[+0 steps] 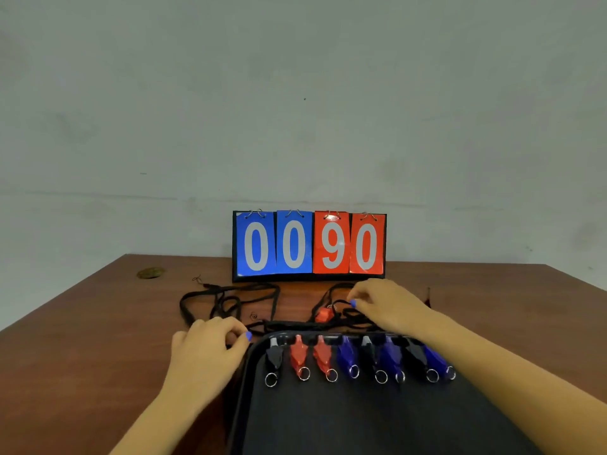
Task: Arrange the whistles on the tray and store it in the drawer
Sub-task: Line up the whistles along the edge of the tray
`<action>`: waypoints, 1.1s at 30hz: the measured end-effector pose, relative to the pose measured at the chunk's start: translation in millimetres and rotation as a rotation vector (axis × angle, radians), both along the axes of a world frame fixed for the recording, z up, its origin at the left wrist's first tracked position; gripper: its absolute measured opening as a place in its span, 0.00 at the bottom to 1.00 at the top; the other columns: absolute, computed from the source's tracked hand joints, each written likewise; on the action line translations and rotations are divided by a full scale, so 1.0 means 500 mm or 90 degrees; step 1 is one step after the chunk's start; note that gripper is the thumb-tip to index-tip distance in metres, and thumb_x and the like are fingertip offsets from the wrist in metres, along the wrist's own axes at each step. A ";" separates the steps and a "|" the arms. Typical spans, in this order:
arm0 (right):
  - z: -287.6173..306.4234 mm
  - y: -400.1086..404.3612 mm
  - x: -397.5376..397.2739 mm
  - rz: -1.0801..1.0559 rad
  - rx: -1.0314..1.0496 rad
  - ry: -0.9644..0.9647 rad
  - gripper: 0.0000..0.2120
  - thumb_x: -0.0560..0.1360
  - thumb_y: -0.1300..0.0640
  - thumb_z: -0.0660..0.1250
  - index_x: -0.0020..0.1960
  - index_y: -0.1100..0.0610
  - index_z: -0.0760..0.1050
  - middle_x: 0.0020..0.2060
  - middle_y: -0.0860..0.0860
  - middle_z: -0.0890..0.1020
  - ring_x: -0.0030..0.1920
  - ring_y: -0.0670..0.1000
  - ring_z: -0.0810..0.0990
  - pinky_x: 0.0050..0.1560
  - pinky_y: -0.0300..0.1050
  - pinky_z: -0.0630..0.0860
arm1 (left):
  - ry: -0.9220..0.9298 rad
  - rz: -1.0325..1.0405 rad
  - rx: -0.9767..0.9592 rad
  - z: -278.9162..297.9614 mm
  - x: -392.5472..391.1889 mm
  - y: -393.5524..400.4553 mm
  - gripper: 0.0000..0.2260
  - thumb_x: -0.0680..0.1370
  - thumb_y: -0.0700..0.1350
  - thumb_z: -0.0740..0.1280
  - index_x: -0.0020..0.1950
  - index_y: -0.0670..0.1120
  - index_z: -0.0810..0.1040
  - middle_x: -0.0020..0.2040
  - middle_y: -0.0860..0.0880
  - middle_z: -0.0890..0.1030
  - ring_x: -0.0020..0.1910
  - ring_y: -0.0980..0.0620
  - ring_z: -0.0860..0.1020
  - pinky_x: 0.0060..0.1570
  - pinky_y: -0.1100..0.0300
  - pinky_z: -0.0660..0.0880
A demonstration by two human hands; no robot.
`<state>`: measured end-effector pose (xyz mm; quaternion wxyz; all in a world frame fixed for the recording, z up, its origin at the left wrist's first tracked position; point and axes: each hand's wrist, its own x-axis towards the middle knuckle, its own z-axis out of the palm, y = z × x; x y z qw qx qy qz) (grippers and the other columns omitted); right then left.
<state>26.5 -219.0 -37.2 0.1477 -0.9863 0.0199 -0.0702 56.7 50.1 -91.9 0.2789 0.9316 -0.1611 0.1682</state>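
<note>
Eight whistles lie in one row along the far edge of the black tray [361, 418], but the last ones at the right are partly hidden under the right forearm, so their colours are hard to read; from the left I see a black whistle [273, 357], two red ones [299, 356], then blue and black ones, each with a metal ring toward the person. The near part of the tray is cut off by the picture edge. The left hand [210, 346] rests on the counter [82, 339] at the tray's far left corner, its fingers curled; whether its grip closes on a cord I cannot tell. The right hand [384, 303] reaches beyond the tray, and its fingertips pinch a black lanyard cord [341, 302] just beside a ninth, red whistle [323, 314] lying on the counter. More black lanyards [226, 298] are tangled behind the tray. A scoreboard [308, 246] showing 0090 stands against the wall.
</note>
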 end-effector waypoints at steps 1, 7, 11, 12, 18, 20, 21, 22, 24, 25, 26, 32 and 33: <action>-0.003 0.009 0.020 0.015 -0.004 0.011 0.12 0.79 0.56 0.59 0.59 0.52 0.76 0.57 0.49 0.80 0.55 0.48 0.78 0.60 0.45 0.74 | -0.001 -0.001 0.017 -0.001 0.005 -0.001 0.07 0.77 0.53 0.61 0.41 0.58 0.76 0.38 0.58 0.78 0.43 0.59 0.72 0.46 0.59 0.57; -0.027 0.037 0.096 0.049 -0.069 0.124 0.17 0.77 0.63 0.59 0.61 0.47 0.74 0.62 0.47 0.77 0.62 0.50 0.73 0.68 0.55 0.65 | 0.048 -0.008 0.085 -0.009 0.014 -0.009 0.13 0.77 0.56 0.58 0.43 0.51 0.77 0.39 0.52 0.81 0.44 0.55 0.77 0.46 0.59 0.56; -0.043 0.041 0.113 0.058 -0.108 0.126 0.15 0.76 0.58 0.63 0.62 0.47 0.73 0.61 0.47 0.76 0.61 0.49 0.73 0.67 0.53 0.66 | 0.042 -0.022 0.154 -0.011 0.017 -0.017 0.15 0.78 0.57 0.55 0.38 0.51 0.72 0.35 0.51 0.78 0.40 0.52 0.74 0.46 0.58 0.57; -0.044 0.042 0.115 0.061 -0.122 0.115 0.14 0.76 0.56 0.64 0.61 0.47 0.73 0.60 0.48 0.77 0.60 0.49 0.73 0.66 0.51 0.67 | 0.037 -0.027 0.164 -0.013 0.017 -0.019 0.15 0.79 0.56 0.55 0.36 0.51 0.69 0.34 0.51 0.76 0.38 0.52 0.73 0.47 0.58 0.58; -0.038 0.043 0.117 0.064 -0.087 0.004 0.09 0.75 0.51 0.66 0.55 0.49 0.76 0.52 0.46 0.79 0.53 0.47 0.75 0.60 0.46 0.71 | 0.050 -0.044 0.175 -0.021 0.018 -0.022 0.19 0.80 0.54 0.52 0.30 0.49 0.61 0.27 0.51 0.67 0.27 0.54 0.64 0.56 0.56 0.62; -0.028 0.047 0.107 0.061 0.103 -0.023 0.06 0.75 0.54 0.66 0.53 0.50 0.76 0.47 0.45 0.78 0.49 0.45 0.76 0.53 0.39 0.74 | 0.037 -0.039 0.194 -0.022 0.015 -0.022 0.20 0.80 0.54 0.51 0.30 0.49 0.61 0.26 0.51 0.67 0.27 0.55 0.64 0.56 0.55 0.62; -0.020 0.048 0.099 0.066 0.183 -0.038 0.05 0.76 0.55 0.66 0.52 0.50 0.76 0.46 0.44 0.79 0.48 0.43 0.76 0.49 0.34 0.73 | 0.038 -0.035 0.205 -0.021 0.013 -0.023 0.20 0.80 0.54 0.51 0.30 0.49 0.61 0.27 0.51 0.67 0.27 0.55 0.64 0.56 0.55 0.61; -0.011 0.047 0.090 0.062 0.243 -0.056 0.05 0.76 0.56 0.65 0.51 0.50 0.76 0.46 0.43 0.79 0.48 0.42 0.77 0.46 0.32 0.72 | 0.034 -0.031 0.210 -0.027 0.016 -0.025 0.20 0.80 0.54 0.50 0.30 0.49 0.62 0.27 0.51 0.67 0.27 0.54 0.64 0.55 0.55 0.61; 0.007 0.040 0.066 0.026 0.346 -0.076 0.06 0.76 0.54 0.65 0.52 0.49 0.75 0.47 0.42 0.80 0.49 0.43 0.78 0.46 0.33 0.72 | 0.028 -0.026 0.221 -0.027 0.013 -0.026 0.20 0.80 0.54 0.50 0.30 0.49 0.62 0.27 0.51 0.68 0.28 0.54 0.64 0.54 0.56 0.61; 0.015 0.033 0.050 -0.003 0.396 -0.076 0.06 0.76 0.53 0.64 0.53 0.49 0.75 0.48 0.43 0.80 0.49 0.44 0.79 0.45 0.35 0.73 | 0.022 -0.025 0.222 -0.026 0.011 -0.027 0.20 0.80 0.54 0.50 0.30 0.49 0.62 0.27 0.50 0.68 0.28 0.54 0.65 0.54 0.57 0.61; 0.023 0.024 0.033 -0.026 0.448 -0.072 0.07 0.76 0.53 0.64 0.54 0.49 0.74 0.48 0.45 0.80 0.47 0.46 0.79 0.45 0.37 0.75 | 0.007 -0.024 0.220 -0.029 0.012 -0.029 0.19 0.80 0.54 0.49 0.30 0.50 0.62 0.27 0.50 0.68 0.29 0.54 0.66 0.54 0.57 0.61; 0.029 -0.065 -0.089 -0.086 0.613 -0.059 0.11 0.77 0.54 0.62 0.55 0.57 0.77 0.44 0.54 0.84 0.35 0.48 0.78 0.33 0.39 0.73 | -0.020 -0.043 0.248 -0.033 0.010 -0.028 0.19 0.82 0.54 0.46 0.33 0.51 0.62 0.32 0.52 0.72 0.44 0.52 0.77 0.50 0.58 0.59; 0.022 -0.082 -0.108 -0.101 0.611 -0.054 0.12 0.77 0.53 0.62 0.55 0.57 0.77 0.41 0.55 0.84 0.32 0.48 0.76 0.30 0.39 0.71 | -0.022 -0.041 0.248 -0.029 0.008 -0.030 0.19 0.82 0.54 0.46 0.33 0.50 0.64 0.33 0.52 0.73 0.44 0.52 0.77 0.48 0.58 0.57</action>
